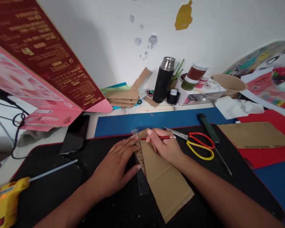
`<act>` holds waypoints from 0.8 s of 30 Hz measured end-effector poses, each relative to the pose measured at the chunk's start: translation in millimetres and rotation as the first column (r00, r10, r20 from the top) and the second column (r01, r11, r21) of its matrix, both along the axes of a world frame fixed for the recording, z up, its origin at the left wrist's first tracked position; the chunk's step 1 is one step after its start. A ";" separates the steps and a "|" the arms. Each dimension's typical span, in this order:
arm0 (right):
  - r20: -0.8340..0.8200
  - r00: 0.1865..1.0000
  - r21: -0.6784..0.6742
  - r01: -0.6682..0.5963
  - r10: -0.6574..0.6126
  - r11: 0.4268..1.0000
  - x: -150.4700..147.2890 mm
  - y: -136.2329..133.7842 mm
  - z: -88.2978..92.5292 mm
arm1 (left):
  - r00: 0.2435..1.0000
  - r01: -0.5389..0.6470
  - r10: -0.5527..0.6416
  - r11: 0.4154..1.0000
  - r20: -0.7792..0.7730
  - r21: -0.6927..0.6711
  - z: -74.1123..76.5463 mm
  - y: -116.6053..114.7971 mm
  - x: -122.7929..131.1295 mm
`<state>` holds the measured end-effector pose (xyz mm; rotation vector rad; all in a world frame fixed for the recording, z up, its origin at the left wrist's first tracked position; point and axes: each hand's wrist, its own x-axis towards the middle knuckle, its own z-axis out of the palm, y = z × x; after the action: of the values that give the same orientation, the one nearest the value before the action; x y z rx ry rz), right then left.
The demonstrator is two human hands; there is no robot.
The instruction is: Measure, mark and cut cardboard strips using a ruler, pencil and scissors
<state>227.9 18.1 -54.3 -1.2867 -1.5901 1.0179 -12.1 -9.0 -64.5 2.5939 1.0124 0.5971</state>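
A piece of brown cardboard [166, 180] lies on the black mat in front of me, with a clear ruler [142, 183] along its left edge. My left hand [117, 161] is spread flat over the ruler and presses on it, fingers stretched out. In my right hand [165, 145] a red pencil [167, 137] is pinched, its point at the ruler's edge near the top of the cardboard. Just right of that hand lie scissors [200, 145] with one red and one yellow handle loop.
A green-handled screwdriver [209, 128] lies beyond the scissors. At left are a yellow glue gun [10, 199] and a black phone [76, 134]. A black thermos [163, 80] stands at the back near stacked cardboard [122, 98]. More cardboard [256, 135] rests on red sheets at right.
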 end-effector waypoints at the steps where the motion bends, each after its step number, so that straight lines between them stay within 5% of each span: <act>1: -0.010 1.000 -0.009 -0.001 0.001 1.000 0.3 -0.5 -0.1 | 1.000 0.000 0.000 1.000 0.004 -0.003 0.3 0.1 0.1; 24: -0.009 0.999 0.002 -0.050 0.050 0.999 4.0 -6.7 5.5 | 1.000 0.000 0.000 1.000 0.003 -0.016 2.7 -0.1 -0.1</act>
<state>232.0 11.5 -48.8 -1.2445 -1.6232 1.0520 -12.2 -9.1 -61.8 2.5784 1.0115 0.5902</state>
